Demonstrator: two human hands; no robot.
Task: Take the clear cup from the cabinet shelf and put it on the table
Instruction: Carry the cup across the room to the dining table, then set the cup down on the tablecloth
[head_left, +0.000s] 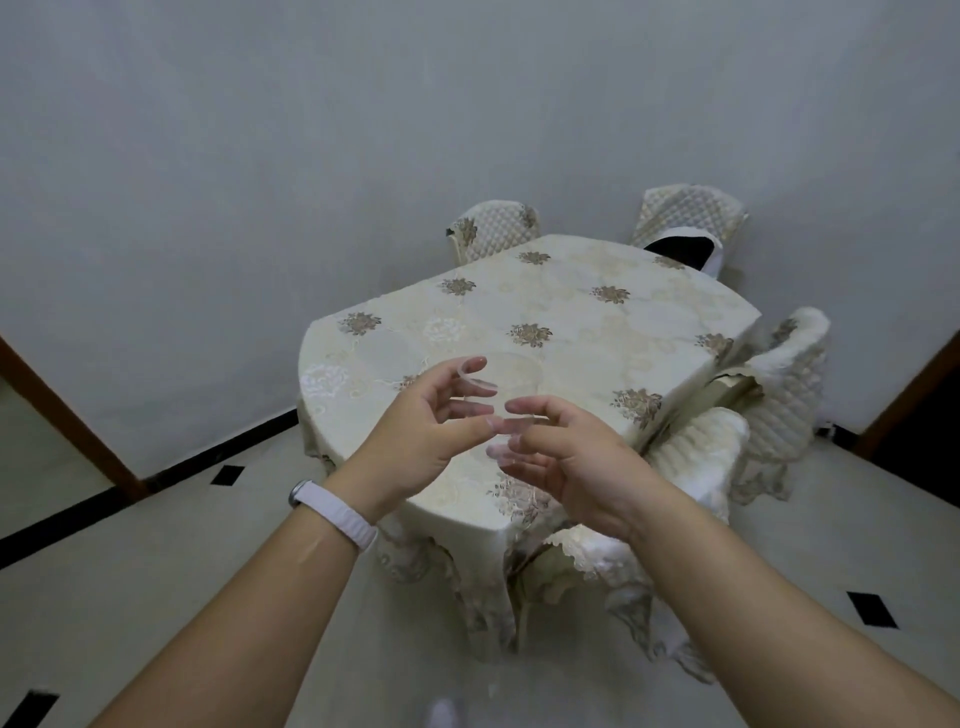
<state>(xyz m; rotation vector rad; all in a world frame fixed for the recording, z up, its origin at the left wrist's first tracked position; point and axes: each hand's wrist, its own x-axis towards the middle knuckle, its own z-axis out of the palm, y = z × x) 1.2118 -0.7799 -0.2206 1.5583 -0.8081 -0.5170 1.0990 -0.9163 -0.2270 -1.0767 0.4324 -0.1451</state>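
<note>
Hovering above the cloth-covered worktop, the clear cup appears transparent, faintly outlined, tilted. Left hand and right hand both clasp it between curled fingers.

Head view looks forward and steeply down (wide-angle) onto the table, close by.

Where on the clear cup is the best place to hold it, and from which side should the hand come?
Hold the clear cup around its side wall, with fingers coming from opposite sides, as the left hand and right hand do now. The wall is round and looks thin, so a light grip below the open rim probably suits it.
</note>
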